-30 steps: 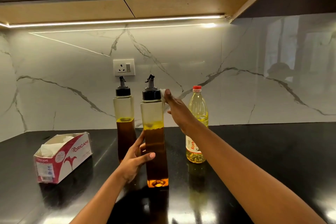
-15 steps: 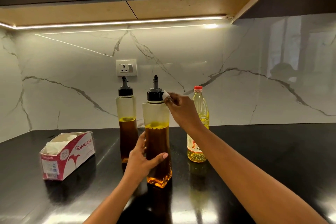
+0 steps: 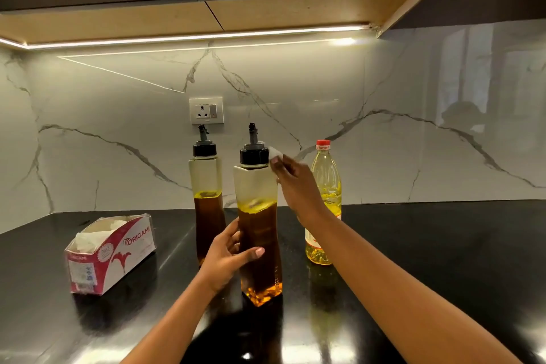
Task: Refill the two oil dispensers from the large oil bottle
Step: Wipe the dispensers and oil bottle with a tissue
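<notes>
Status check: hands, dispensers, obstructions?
Left hand grips near dispenser. Right hand pinches tissue at its black cap. Oil bottle capped, behind right hand.

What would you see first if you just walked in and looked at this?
The front dispenser of dark oil is centre: the left hand grips it while the right hand pinches a tissue by its black cap. A second dispenser is behind it, a yellow oil bottle to the right, a red tissue box to the left.
</notes>
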A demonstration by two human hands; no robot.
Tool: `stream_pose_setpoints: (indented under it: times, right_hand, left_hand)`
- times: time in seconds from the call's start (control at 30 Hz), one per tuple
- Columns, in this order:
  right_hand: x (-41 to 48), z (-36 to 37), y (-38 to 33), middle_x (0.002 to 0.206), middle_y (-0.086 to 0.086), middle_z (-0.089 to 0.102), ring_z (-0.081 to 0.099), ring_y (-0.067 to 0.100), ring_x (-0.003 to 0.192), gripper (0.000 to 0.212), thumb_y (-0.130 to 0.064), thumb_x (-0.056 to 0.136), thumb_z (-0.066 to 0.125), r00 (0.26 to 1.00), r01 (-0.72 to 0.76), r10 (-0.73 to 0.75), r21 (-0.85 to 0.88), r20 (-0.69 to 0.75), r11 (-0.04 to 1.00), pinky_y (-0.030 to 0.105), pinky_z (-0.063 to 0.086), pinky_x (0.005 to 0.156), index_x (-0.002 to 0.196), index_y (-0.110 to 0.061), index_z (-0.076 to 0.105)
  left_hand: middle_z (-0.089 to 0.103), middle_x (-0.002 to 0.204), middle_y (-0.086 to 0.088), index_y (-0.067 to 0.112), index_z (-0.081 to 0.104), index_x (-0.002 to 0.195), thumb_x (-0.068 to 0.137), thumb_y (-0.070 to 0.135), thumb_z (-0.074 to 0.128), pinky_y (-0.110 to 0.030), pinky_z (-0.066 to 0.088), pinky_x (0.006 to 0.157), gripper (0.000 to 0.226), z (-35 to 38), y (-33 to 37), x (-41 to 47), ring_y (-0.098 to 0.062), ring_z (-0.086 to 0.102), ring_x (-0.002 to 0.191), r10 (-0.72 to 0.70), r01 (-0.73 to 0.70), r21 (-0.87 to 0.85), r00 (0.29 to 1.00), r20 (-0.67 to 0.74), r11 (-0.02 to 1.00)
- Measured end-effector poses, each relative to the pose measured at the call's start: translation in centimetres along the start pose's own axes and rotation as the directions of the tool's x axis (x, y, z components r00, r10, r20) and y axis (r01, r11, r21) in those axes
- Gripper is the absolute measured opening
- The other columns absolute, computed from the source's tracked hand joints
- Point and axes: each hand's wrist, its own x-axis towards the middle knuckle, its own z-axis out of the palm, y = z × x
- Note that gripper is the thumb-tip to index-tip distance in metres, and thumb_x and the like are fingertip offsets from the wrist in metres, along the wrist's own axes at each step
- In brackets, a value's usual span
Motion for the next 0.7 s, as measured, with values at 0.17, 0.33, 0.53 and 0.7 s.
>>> stream_pose_setpoints:
  times: [0.17,0.33,0.53,0.7]
  right_hand:
    - [1.4,-0.1,-1.4,0.122,0.007,0.060,0.055,0.019,0.109,0.035,-0.033,0.099,0.040,0.955,-0.278,0.230,0.303,0.186,0.912,0.028,0.052,0.077,0.125,-0.017,0.057]
    - [0.3,-0.3,0.1,0.096,-0.015,0.067,0.061,-0.004,0.094,0.024,-0.024,0.094,0.053,1.000,0.005,-0.001,0.212,-0.021,0.977,0.018,0.047,0.087,0.117,-0.026,0.061]
    - [2.1,0.4,-1.9,0.108,0.003,0.065,0.058,0.018,0.109,0.028,-0.029,0.098,0.042,0.978,-0.180,0.139,0.290,0.155,0.940,0.036,0.049,0.090,0.116,-0.018,0.060]
    - [1.0,-0.4,-1.2,0.097,-0.005,0.068,0.062,-0.004,0.083,0.026,-0.026,0.094,0.053,0.994,0.109,-0.109,0.033,-0.017,0.993,0.006,0.046,0.074,0.117,-0.019,0.064]
  left_hand:
    - [0.069,0.117,-0.012,0.017,0.051,0.130,0.049,0.039,0.093,-0.033,0.054,0.088,0.094,-0.3,-0.2,0.4,-0.030,0.064,0.112,-0.069,0.080,-0.125,0.994,0.085,0.989]
    - [0.067,0.120,-0.014,0.015,0.048,0.132,0.050,0.035,0.093,-0.030,0.055,0.084,0.096,0.0,-0.8,0.2,-0.031,0.063,0.113,-0.101,0.129,-0.255,0.988,0.120,0.958]
    - [0.068,0.118,-0.015,0.018,0.045,0.133,0.044,0.034,0.096,-0.032,0.055,0.083,0.104,0.0,-1.2,0.2,-0.033,0.063,0.112,-0.131,0.160,-0.331,0.986,0.106,0.930]
    - [0.068,0.118,-0.014,0.016,0.046,0.132,0.051,0.032,0.094,-0.031,0.055,0.083,0.096,-0.2,-1.3,0.2,-0.033,0.064,0.112,-0.118,0.152,-0.329,0.986,0.121,0.932]
